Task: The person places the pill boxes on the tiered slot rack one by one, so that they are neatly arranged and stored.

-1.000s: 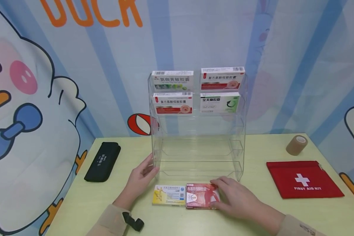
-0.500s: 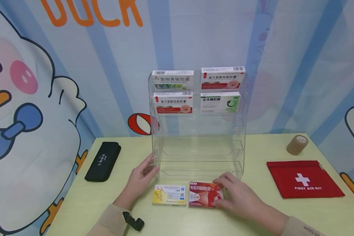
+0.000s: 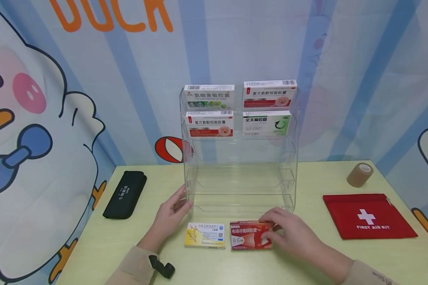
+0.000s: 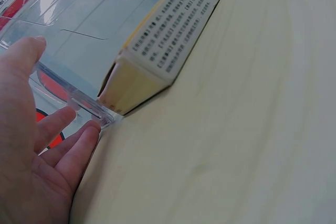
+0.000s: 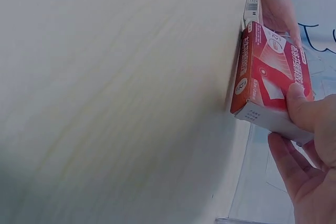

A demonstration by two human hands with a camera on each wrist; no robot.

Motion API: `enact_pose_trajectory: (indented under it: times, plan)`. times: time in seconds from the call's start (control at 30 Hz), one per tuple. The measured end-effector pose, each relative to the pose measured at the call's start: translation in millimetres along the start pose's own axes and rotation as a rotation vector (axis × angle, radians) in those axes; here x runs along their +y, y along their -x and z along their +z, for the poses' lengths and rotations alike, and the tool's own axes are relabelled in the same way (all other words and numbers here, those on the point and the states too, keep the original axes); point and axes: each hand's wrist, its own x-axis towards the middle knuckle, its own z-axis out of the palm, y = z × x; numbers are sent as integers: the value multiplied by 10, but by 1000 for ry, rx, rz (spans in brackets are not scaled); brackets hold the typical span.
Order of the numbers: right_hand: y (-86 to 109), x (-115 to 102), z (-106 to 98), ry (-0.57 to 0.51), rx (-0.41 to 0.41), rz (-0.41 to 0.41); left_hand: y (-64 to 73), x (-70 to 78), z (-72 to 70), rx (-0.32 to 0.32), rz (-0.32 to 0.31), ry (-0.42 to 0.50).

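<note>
My right hand (image 3: 292, 233) pinches the right end of a red medicine box (image 3: 247, 235), thumb on its printed face and fingers beneath, as the right wrist view shows. The box is tilted over the table. To its left lies a yellow-and-white medicine box (image 3: 205, 235), flat and apart from it. My left hand (image 3: 169, 217) holds the lower left edge of a clear plastic display rack (image 3: 240, 200), with thumb and fingers about the side wall in the left wrist view. Several white medicine boxes, one marked green and black (image 3: 266, 123), stand in the rack's two upper tiers.
A black case (image 3: 125, 194) lies on the table at left. At right are a red first aid pouch (image 3: 369, 216) and a brown bandage roll (image 3: 359, 175). A printed cartoon backdrop (image 3: 235, 43) hangs behind the table.
My right hand has drawn the red box slightly right, away from the yellow-and-white box, and tilted it up. The left hand stays at the rack.
</note>
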Motion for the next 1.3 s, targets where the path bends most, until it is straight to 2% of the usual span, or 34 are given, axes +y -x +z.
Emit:
enact_pose_trajectory:
  times: [0.4, 0.63, 0.97, 1.23, 1.3]
  plan:
    - [-116, -42, -113, -25, 158, -166, -8, -3, -2, -1, 12, -2]
    - [-321, -149, -272, 13, 218, -146, -16, -1, -3, 1, 5, -7]
    - [-719, -367, -509, 65, 246, -81, -8, 12, 3, 6, -5, -14]
    - [-996, -436, -557, 46, 403, -123, -11, 1, -1, 6, -5, -10]
    - [-1052, -447, -550, 54, 444, -132, -14, -7, 0, 6, 12, -5]
